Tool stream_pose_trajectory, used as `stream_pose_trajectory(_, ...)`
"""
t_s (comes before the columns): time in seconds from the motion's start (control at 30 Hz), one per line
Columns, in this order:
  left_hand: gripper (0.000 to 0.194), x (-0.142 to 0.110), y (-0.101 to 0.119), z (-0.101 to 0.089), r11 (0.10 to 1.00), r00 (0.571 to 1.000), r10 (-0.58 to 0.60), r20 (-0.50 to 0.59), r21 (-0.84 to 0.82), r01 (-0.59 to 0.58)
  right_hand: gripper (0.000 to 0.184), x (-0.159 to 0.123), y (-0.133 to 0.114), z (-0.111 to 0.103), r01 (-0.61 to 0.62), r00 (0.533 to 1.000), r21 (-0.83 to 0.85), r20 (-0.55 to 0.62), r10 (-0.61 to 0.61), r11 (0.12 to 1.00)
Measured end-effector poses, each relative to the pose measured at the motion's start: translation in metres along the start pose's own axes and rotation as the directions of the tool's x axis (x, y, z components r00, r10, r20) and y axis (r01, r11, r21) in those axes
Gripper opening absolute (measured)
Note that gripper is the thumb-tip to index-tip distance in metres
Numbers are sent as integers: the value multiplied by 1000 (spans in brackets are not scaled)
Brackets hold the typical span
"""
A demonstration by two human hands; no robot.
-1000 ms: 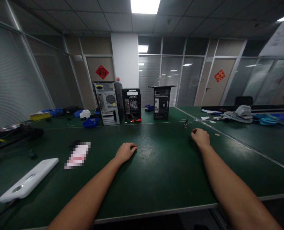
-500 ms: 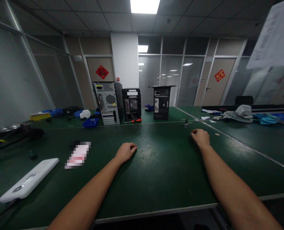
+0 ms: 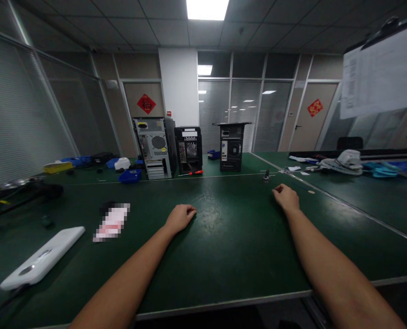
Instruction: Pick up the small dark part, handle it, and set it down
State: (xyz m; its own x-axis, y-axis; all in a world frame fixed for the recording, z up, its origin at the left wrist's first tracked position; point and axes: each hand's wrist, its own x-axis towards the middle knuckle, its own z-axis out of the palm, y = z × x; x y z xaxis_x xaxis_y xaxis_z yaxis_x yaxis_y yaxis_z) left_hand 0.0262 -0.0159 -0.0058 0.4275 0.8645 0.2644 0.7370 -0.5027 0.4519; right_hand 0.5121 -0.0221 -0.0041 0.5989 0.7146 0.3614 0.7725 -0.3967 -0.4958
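My left hand (image 3: 180, 217) rests on the green table (image 3: 238, 256) left of the middle, its fingers curled in and nothing seen in them. Further right, my right hand (image 3: 286, 198) also lies on the tabletop with its fingers drawn together, and I see nothing in it. A small dark metal piece (image 3: 266, 176) stands upright just beyond the right hand. Behind the left hand, a red-handled screwdriver (image 3: 195, 172) lies in front of a black computer case (image 3: 191, 148).
A large computer tower (image 3: 155, 148) and another black case (image 3: 231, 148) stand at the back. Blue bins (image 3: 130, 176), a white power bank-like device (image 3: 44, 258) and a blurred pink item (image 3: 112, 222) lie left. White cloths (image 3: 347, 162) lie right. A clipboard (image 3: 383, 68) hangs upper right.
The clipboard at upper right has moved left and lower, showing more of itself. My right hand has shifted very slightly left; my left hand stays put.
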Motion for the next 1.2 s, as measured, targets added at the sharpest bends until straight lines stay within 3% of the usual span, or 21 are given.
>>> stream_pose_trajectory(0.27, 31, 1, 1, 0, 1000, 1000, 0, 0, 19, 0, 45, -4, 1, 1, 33, 998, -58, 53, -30, 998)
stream_pose_trajectory(0.37, 31, 0, 3, -1, 1000, 1000, 5, 1, 25, -5, 40, -6, -2, 2, 119, 990, -82, 79, -113, 989)
stream_pose_trajectory(0.47, 32, -1, 8, -2, 999, 999, 31, 13, 22, -32, 40, -13, -20, 2, 273, 956, -60, 124, -264, 960)
stream_pose_trajectory(0.53, 33, -2, 14, -3, 998, 998, 57, 33, 19, -58, 41, -26, -43, 1, 396, 908, 10, 148, -393, 918)
stream_pose_trajectory(0.6, 35, -4, 21, -4, 996, 995, 83, 53, 26, -84, 40, -47, -73, 0, 535, 817, 128, 172, -550, 835)
stream_pose_trajectory(0.73, 38, -9, 36, -3, 986, 983, 165, 83, 12, -166, 51, -103, -132, 3, 742, 534, 344, 217, -817, 576)
stream_pose_trajectory(0.87, 37, -11, 43, 0, 973, 971, 228, 78, 16, -230, 60, -149, -168, 10, 801, 325, 459, 204, -923, 384)
stream_pose_trajectory(0.93, 35, -11, 43, 1, 971, 969, 236, 71, 34, -238, 60, -160, -173, 12, 818, 283, 464, 189, -940, 339)
stream_pose_trajectory(1.2, 29, -11, 44, 1, 966, 964, 258, 59, 9, -259, 56, -167, -172, 12, 825, 271, 467, 165, -948, 317)
